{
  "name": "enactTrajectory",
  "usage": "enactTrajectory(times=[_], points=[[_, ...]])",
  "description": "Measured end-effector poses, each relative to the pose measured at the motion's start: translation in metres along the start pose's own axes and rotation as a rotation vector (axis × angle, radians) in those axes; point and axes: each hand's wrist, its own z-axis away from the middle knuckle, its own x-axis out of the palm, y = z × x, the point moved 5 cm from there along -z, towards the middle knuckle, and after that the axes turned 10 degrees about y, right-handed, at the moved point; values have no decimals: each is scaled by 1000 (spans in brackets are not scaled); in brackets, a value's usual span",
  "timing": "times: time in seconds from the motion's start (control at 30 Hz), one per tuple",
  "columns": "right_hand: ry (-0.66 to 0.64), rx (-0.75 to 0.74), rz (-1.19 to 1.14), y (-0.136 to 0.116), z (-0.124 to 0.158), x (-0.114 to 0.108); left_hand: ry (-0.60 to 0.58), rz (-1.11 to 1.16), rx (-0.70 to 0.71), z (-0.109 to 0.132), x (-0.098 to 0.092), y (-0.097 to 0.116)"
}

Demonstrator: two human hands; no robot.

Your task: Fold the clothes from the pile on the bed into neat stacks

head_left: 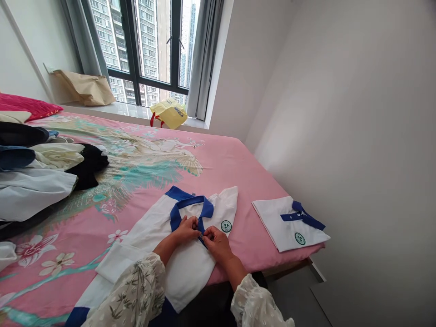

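A white polo shirt [190,268] with a blue collar and a green round badge lies spread on the bed's edge, its lower part hanging over. My left hand [186,228] pinches the blue button placket just below the collar. Right beside it, my right hand [217,243] grips the same placket with fingertips together. The fingers cover most of the button there. To the right, a second white polo shirt [277,222] with the same blue collar and badge lies folded flat near the bed's corner.
A pink flowered sheet [225,159] covers the bed. A heap of clothes [37,186] is piled at the left. On the window ledge are a brown paper bag [88,88] and a yellow bag [170,113]. A plain wall [357,113] borders the right side.
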Motion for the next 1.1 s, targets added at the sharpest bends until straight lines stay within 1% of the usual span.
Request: enactTrajectory(times=[0.07, 0.17, 0.23, 0.37, 0.5, 0.57, 0.67, 0.8, 0.9, 1.0, 1.1], points=[[12, -23, 36, -5, 3, -1, -16, -4, 11, 0, 0, -2], [47, -107, 123, -13, 7, -1, -59, -14, 18, 0, -1, -4], [65, -137, 172, -15, 9, 0, -83, -22, 30, 0, -1, -3], [45, -75, 188, -10, 7, 3, -95, -43, 93, 1, -8, 4], [17, -21, 146, -5, 5, 4, -82, -63, 173, 2, -26, 9], [16, -10, 147, -6, 5, 3, -58, -67, 189, 3, -36, 9], [6, 10, 178, -8, 3, 0, -25, -39, 163, 5, -42, 6], [20, 7, 234, -18, -10, -1, -5, 78, 97, 7, -36, 0], [98, -7, 297, -24, -20, 4, 18, 189, 39, 6, -30, -9], [200, -88, 333, -30, -23, 14, 31, 289, -16, 3, -27, -20], [241, -129, 347, -31, -22, 23, 15, 370, -55, 2, -25, -25]])
